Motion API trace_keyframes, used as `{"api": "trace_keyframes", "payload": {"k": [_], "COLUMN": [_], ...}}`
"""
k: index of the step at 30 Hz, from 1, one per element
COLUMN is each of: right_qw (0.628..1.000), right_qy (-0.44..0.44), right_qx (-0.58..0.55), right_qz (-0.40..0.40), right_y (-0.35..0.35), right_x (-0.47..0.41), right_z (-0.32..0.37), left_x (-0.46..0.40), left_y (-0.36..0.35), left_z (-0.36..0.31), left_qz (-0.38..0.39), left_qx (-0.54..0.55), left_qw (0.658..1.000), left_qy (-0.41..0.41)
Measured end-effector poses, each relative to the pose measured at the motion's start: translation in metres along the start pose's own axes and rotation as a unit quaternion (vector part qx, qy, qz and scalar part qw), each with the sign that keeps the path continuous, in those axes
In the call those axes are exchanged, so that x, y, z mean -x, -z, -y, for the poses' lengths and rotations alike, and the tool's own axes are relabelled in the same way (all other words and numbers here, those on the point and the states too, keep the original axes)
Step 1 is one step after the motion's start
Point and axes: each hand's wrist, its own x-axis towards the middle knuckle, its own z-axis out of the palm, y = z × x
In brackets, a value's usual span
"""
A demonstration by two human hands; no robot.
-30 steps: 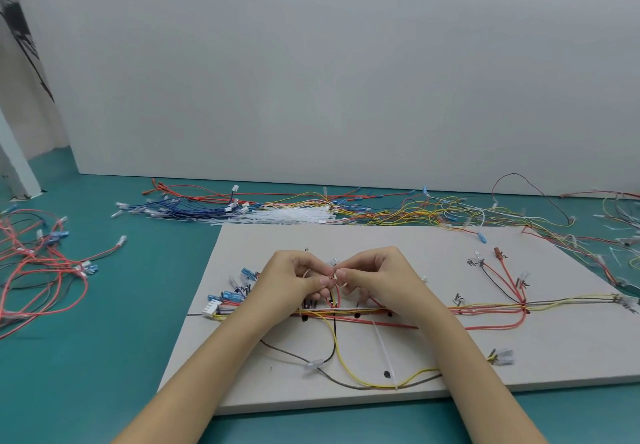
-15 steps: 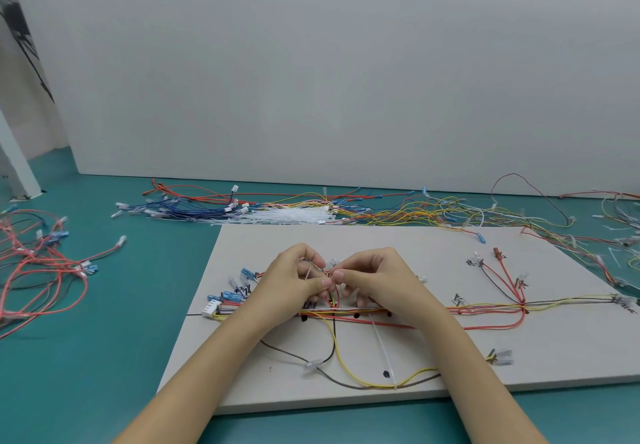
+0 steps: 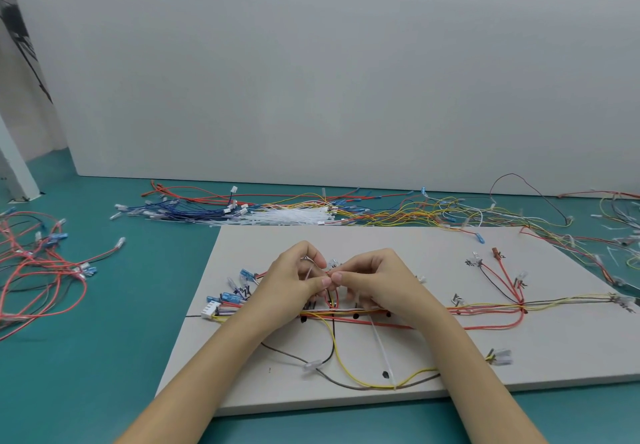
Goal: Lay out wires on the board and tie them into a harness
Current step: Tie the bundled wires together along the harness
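Observation:
A pale board (image 3: 398,239) lies on the teal table, with red, yellow and dark wires (image 3: 485,310) laid along it from left to right. My left hand (image 3: 294,281) and my right hand (image 3: 374,281) meet above the bundle near the board's middle. Both pinch a thin clear cable tie (image 3: 309,272) looped around red wires that rise from the bundle. A white multi-pin connector (image 3: 210,309) and blue terminals (image 3: 246,275) sit at the bundle's left end. Another white cable tie (image 3: 382,350) lies across the lower wires.
A pile of white cable ties (image 3: 294,216) and loose blue, red and yellow wires (image 3: 415,213) runs along the board's far edge. A tangle of red wires (image 3: 38,270) lies on the table at the left. More wires (image 3: 620,232) spread at the right.
My hands have lifted slightly and drawn closer together at the fingertips; the tie loop sits a little higher over the bundle. The wires on the board lie as before.

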Motion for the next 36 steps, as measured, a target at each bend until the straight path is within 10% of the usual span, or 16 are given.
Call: {"api": "trace_keyframes", "payload": {"k": [36], "right_qw": [0.999], "right_qy": [-0.016], "right_qx": [0.035], "right_qz": [-0.029], "right_y": [0.0025], "right_x": [-0.0035], "right_z": [-0.0045], "left_x": [0.0025], "left_y": [-0.0009], "left_z": [-0.0023], "left_qz": [-0.051], "left_qx": [-0.052], "left_qw": [0.997], "left_qy": [-0.028]}}
